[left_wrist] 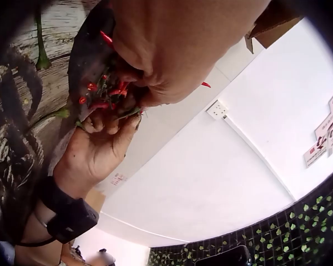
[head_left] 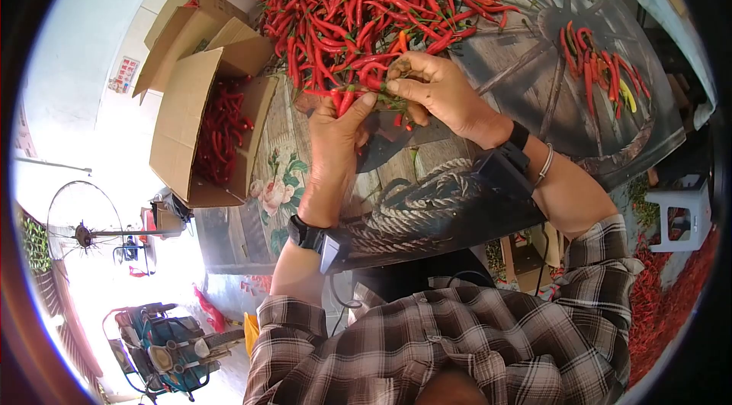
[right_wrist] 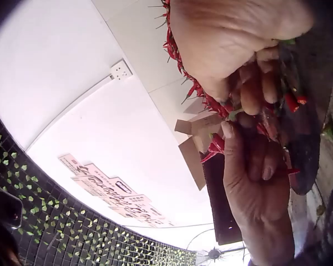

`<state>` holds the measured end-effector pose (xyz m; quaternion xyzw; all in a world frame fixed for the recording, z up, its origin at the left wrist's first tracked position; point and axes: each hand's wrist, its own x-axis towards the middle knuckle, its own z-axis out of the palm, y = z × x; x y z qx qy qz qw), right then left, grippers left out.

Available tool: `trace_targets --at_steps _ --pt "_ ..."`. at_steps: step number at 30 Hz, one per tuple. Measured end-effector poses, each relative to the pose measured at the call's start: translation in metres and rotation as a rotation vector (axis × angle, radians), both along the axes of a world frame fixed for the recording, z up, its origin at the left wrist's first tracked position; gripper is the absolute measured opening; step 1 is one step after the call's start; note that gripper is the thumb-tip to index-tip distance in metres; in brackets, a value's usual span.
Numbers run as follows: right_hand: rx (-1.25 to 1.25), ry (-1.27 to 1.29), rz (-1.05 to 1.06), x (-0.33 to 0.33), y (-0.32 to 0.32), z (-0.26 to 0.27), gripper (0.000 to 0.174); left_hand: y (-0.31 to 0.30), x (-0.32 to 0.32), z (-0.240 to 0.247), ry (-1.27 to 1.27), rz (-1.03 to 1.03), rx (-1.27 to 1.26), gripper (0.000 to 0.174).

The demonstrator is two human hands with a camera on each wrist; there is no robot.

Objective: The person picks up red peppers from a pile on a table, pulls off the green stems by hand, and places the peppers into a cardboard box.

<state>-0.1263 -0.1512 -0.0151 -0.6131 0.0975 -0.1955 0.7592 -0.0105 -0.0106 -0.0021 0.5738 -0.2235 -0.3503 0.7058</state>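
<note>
My left hand (head_left: 335, 134) holds a few red chilies (head_left: 347, 99) between thumb and curled fingers, near the front of a big chili pile (head_left: 381, 12). Meeting it from the right, my right hand (head_left: 450, 96) pinches a green chili stem (right_wrist: 233, 115) with thumb and forefinger, close to the left thumb tip. Red chilies (right_wrist: 213, 148) stick out past the left thumb in the right wrist view. Below the two hands, cut red ends and green stems (left_wrist: 104, 83) show in the left wrist view. The left palm is hidden.
An open cardboard box (head_left: 179, 131) holding red chilies stands at the table's left edge. A smaller group of chilies (head_left: 595, 66) lies to the right on the printed tablecloth (head_left: 503, 62). A loose green stem (head_left: 414, 156) lies near the front. A white stool (head_left: 681, 211) stands at right.
</note>
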Motion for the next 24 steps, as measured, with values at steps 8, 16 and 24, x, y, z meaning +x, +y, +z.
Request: trace_targets --at_steps 8,16,24 --pt "0.072 -0.048 0.033 0.003 0.004 -0.005 0.006 -0.001 -0.002 -0.002 -0.170 0.050 0.054 0.016" --pt "0.064 -0.029 -0.047 0.004 0.001 -0.008 0.006 0.003 0.011 0.010 -0.514 0.376 -0.110 0.017" --pt "0.033 0.043 -0.040 0.001 0.004 -0.002 0.007 0.012 -0.005 0.025 -1.332 0.167 -0.048 0.035"
